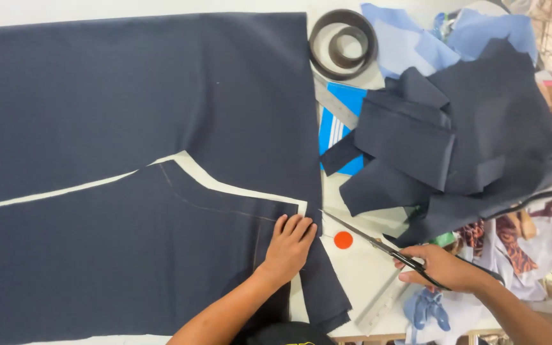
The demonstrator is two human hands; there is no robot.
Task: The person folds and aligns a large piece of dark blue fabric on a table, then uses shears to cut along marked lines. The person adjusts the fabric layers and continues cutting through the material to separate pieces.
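Note:
My left hand lies flat, fingers together, on a cut piece of dark navy fabric near its right edge. A larger dark navy fabric piece is spread above it, with a thin strip of white table between them. My right hand grips the black handles of long scissors. Their blades point left toward the fabric's corner by my left fingertips and look nearly closed. A small orange round object sits on the table just below the blades.
A heap of navy fabric scraps covers the right side, over light blue cloth. A coil of dark tape sits at the top. A blue sheet, a clear ruler and patterned scraps lie nearby.

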